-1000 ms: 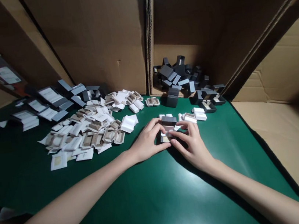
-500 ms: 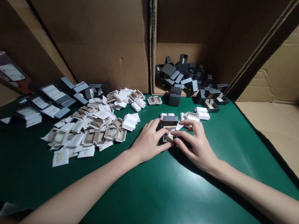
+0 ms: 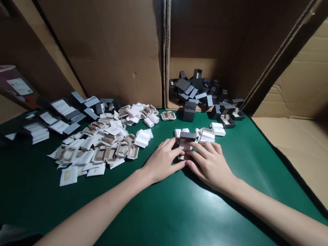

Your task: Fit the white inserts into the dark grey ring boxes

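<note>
A small black box (image 3: 187, 136) with its lid raised and a white lining stands on the green table between my hands. My left hand (image 3: 163, 160) grips its left side, fingers bent round the edge. Over the box's right side and front lies my right hand (image 3: 210, 162), its fingertips down at the white lining; the fingers hide much of the inside. Just behind the box are several white folded inserts (image 3: 206, 135). A pile of white and grey card inserts (image 3: 105, 141) spreads to the left of my left hand.
Black boxes (image 3: 196, 90) are heaped at the back against a cardboard wall (image 3: 110, 45). More open black boxes with white papers (image 3: 61, 109) stand at the back left, near a drink cup (image 3: 8, 83) with a red straw. A cardboard sheet (image 3: 306, 160) borders the table's right edge.
My right hand has moved in over the box, its fingers now lower and covering more of the white lining. My left hand stays on the box's left side. The view has shifted slightly.
</note>
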`<action>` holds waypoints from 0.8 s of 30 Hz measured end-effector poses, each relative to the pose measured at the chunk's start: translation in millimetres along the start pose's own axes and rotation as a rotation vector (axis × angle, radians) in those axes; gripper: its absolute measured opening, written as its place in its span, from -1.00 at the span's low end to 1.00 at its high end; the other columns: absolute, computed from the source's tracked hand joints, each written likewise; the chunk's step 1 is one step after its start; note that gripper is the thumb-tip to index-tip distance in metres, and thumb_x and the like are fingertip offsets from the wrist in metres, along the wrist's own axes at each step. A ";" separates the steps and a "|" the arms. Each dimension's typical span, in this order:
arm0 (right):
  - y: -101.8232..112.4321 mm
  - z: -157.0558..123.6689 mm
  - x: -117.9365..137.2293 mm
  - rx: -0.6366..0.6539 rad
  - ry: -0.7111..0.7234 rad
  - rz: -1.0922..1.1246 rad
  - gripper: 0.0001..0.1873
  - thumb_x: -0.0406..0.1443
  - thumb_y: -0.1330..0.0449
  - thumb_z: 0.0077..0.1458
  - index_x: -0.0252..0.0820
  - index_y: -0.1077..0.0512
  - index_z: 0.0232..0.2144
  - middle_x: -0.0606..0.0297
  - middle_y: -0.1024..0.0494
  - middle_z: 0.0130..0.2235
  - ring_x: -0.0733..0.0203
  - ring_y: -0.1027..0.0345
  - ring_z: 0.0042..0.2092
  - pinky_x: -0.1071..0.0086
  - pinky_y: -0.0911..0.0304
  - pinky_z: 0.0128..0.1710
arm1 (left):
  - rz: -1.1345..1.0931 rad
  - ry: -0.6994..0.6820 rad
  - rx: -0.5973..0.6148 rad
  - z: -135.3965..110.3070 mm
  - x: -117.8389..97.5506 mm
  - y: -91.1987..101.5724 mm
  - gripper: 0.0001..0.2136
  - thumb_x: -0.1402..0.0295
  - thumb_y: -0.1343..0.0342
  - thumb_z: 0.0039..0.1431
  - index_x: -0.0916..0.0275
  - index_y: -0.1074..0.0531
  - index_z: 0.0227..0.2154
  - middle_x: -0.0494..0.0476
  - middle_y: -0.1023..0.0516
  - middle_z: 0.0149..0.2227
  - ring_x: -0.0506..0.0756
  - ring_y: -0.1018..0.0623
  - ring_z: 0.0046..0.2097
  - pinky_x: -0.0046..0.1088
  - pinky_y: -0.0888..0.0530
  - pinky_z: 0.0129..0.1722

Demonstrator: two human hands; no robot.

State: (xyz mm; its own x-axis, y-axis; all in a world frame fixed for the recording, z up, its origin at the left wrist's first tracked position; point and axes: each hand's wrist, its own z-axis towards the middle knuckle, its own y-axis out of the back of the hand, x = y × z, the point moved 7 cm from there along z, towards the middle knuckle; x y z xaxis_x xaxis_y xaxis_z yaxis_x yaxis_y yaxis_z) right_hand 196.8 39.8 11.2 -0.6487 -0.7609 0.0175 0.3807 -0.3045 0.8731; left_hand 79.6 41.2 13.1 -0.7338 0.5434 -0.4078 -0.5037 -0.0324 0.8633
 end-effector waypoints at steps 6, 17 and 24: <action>-2.7 -2.2 0.3 0.022 0.004 -0.025 -0.73 -0.20 0.01 0.24 -0.15 -0.43 -0.15 0.19 -0.42 0.07 0.03 -0.22 -0.07 0.14 -0.02 -0.10 | -0.016 -0.005 -0.009 -1.0 -1.9 -0.1 -0.86 0.30 -0.06 0.19 0.22 -0.45 -0.27 0.21 -0.31 0.09 0.23 -0.34 0.10 -0.19 -0.34 0.08; -7.8 -0.4 -2.8 0.052 0.014 0.081 -0.68 -0.19 0.01 0.23 -0.19 -0.40 -0.07 0.10 -0.38 0.10 0.02 -0.27 -0.05 0.15 -0.21 -0.12 | 0.018 -0.004 -0.034 -1.0 1.4 0.0 -0.77 0.27 -0.10 0.17 0.13 -0.40 -0.11 0.16 -0.29 0.15 0.23 -0.30 0.18 -0.10 -0.24 0.18; -10.6 -1.1 -3.7 0.084 0.006 0.110 -0.65 -0.20 0.02 0.24 -0.21 -0.38 -0.02 0.10 -0.34 0.13 0.00 -0.25 -0.04 0.12 -0.25 -0.12 | 0.061 -0.035 -0.045 1.8 2.6 2.7 -0.71 0.21 -0.12 0.16 0.15 -0.42 -0.07 0.18 -0.33 0.12 0.21 -0.31 0.17 -0.08 -0.15 0.23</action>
State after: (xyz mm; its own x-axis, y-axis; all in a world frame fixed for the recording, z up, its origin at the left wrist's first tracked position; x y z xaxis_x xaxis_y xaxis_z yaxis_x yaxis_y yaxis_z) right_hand 195.8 45.2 1.4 -0.6020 -0.7905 0.1127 0.3930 -0.1705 0.9036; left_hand 77.2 44.0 15.0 -0.7475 0.5684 -0.3438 -0.4793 -0.1033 0.8715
